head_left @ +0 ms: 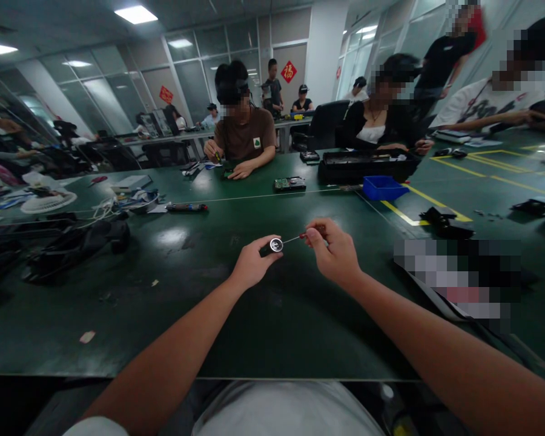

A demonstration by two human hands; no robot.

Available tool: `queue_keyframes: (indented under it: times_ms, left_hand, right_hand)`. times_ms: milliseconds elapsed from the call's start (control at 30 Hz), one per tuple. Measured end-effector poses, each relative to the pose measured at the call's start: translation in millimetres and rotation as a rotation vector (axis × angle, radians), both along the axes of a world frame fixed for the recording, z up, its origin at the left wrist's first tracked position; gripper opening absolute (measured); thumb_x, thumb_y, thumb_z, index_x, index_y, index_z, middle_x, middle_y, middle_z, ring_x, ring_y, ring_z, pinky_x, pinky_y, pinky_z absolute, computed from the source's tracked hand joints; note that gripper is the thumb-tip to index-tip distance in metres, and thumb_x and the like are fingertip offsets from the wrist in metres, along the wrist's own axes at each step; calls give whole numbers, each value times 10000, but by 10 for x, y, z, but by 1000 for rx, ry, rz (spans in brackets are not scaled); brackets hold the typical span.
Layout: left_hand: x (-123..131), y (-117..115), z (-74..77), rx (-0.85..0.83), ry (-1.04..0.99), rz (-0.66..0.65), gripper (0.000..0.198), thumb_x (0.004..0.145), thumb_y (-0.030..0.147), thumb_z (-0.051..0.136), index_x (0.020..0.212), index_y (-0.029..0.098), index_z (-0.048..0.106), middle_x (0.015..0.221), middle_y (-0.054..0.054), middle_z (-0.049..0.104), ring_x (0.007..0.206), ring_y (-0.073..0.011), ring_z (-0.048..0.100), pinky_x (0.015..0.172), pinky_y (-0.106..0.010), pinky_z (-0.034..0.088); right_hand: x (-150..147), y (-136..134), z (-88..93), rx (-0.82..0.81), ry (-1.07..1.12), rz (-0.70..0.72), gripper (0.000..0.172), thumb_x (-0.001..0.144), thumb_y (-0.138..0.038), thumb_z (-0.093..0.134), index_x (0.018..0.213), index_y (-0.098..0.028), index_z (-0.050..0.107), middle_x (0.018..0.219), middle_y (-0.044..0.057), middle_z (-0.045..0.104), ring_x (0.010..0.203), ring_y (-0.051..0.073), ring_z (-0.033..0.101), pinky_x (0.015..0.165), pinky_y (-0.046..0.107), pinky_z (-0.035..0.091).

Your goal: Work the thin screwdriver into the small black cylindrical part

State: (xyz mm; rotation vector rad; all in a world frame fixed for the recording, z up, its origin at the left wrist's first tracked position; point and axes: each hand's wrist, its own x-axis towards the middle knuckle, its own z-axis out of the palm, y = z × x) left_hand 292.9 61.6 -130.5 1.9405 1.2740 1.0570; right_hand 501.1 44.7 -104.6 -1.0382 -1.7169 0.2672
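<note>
A small round part (277, 245) is being pinched between thumb and fingers by the left grip (251, 261), above the green desk (263, 339). A slim red-handled screwdriver (302, 235) is being pinched by the right grip (335, 253), its shaft being pointed toward the part's rim; whether contact is being made cannot be told. Farther out, a blue bin (384, 188), a circuit-board unit (289, 183) and a dark cylindrical tool (187, 208) are being carried by the desk.

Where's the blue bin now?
In the head view, the blue bin sits right of centre, beyond the right hand, in front of the black tray.
</note>
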Motion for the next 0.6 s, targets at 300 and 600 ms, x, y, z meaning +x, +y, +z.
queue_keyframes:
  times_ms: [300, 600]
  left_hand:
    - [-31, 27, -20, 3, 0, -4, 420, 809, 181, 743, 1219, 242, 679, 1266, -54, 671, 1232, -237, 587, 1143, -448, 384]
    - [-38, 27, -43, 23, 15, -22, 424, 809, 194, 751, 1221, 261, 679, 1254, -50, 674, 1215, -233, 592, 1131, -445, 393]
  right_hand:
    - [-32, -31, 21, -2, -41, 2, 152, 970, -336, 516, 1011, -217, 602, 830, 40, 710, 730, 189, 690, 655, 316, 503]
    - [-43, -48, 53, 16, -59, -43, 183, 942, -396, 573, 916, -230, 646, 787, 26, 718, 680, 181, 673, 623, 304, 486]
